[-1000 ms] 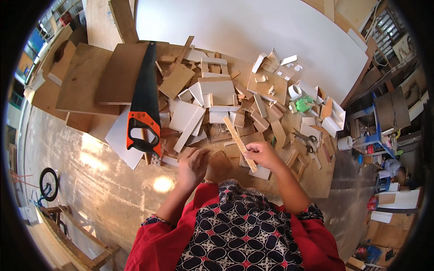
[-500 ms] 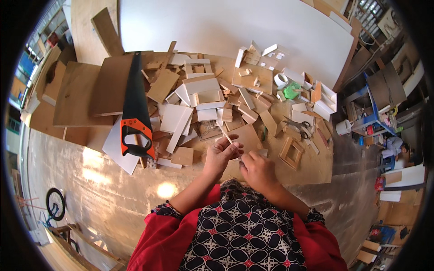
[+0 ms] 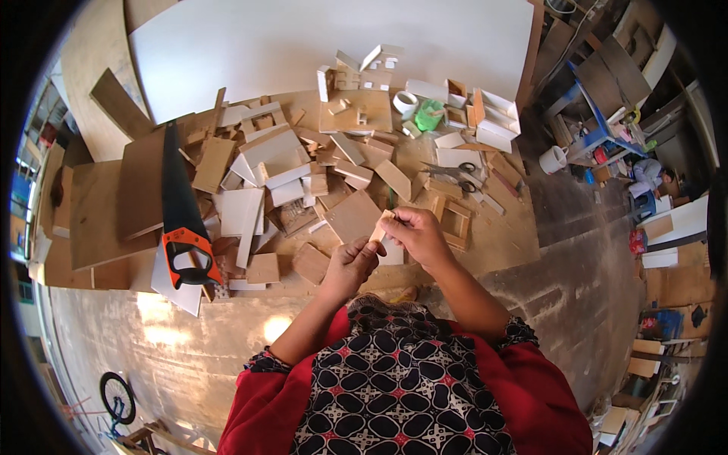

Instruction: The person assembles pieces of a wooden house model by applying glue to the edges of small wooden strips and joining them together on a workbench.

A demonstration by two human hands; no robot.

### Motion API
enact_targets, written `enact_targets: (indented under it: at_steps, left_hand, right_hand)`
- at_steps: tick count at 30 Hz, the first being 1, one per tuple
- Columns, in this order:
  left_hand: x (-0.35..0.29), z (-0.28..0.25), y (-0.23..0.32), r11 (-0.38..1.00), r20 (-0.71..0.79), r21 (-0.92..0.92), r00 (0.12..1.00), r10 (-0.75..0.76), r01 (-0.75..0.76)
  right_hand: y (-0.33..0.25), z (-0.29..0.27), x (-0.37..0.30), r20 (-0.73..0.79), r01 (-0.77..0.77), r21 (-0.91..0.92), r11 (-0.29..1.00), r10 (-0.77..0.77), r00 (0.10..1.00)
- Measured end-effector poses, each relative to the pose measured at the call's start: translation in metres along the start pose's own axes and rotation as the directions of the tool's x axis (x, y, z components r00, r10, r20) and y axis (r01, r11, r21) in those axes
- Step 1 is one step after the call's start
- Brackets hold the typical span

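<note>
Above the table's near edge, both my hands are closed on a small pale strip of wood [image 3: 381,229]. My left hand [image 3: 350,268] pinches its lower end between thumb and bent fingers. At its upper end my right hand [image 3: 418,235] grips it, thumb lying on the wood. Part of the strip is hidden by my fingers. Just beyond the hands lies a flat brown board [image 3: 352,218]. A small wooden frame [image 3: 461,225] rests to the right of my right hand, with scissors [image 3: 462,178] behind it.
Wood offcuts [image 3: 277,163] cover much of the worktable [image 3: 504,244]. A handsaw with an orange handle [image 3: 186,246] lies at left. Farther back stand a white tape roll [image 3: 405,103], a green plastic item [image 3: 429,115] and a compartmented white box [image 3: 500,125]. A person [image 3: 648,176] sits far right.
The view has shifted, so the table's things appear farther left. My right hand has come up to the upper end of the wood strip, which now shows its broader face.
</note>
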State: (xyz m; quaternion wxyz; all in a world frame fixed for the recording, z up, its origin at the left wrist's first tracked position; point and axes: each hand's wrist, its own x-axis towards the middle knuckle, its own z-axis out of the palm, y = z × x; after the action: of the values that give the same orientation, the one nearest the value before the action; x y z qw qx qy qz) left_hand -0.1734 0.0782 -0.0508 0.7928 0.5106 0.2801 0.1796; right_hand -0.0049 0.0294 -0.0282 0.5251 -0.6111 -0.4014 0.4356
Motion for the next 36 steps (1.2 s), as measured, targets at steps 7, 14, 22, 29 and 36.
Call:
enact_targets:
  at_steps: [7,14,22,29,36]
  left_hand:
    - [0.001,0.016,0.011,0.97,0.129,-0.075,0.967,-0.22,0.231]
    - [-0.007,0.019,-0.005,0.991,-0.098,0.042,0.988,-0.118,0.123]
    - [0.009,0.052,-0.02,0.944,-0.448,-0.238,0.888,0.101,-0.227]
    - [0.026,0.11,-0.043,0.831,-0.49,-0.446,0.868,0.083,-0.332]
    - [0.046,0.168,-0.049,0.896,-0.53,-0.359,0.848,0.036,-0.263]
  right_hand:
    - [0.009,-0.042,-0.009,-0.145,-0.134,0.284,0.949,0.18,0.973]
    - [0.022,-0.109,-0.026,-0.025,-0.213,0.247,0.945,0.226,0.974]
    - [0.033,-0.152,-0.068,0.267,-0.297,0.195,0.935,0.241,0.933]
    - [0.06,-0.159,-0.085,0.323,-0.278,0.185,0.942,0.209,0.923]
    - [0.082,-0.172,-0.084,0.424,-0.025,-0.061,0.998,0.048,0.905]
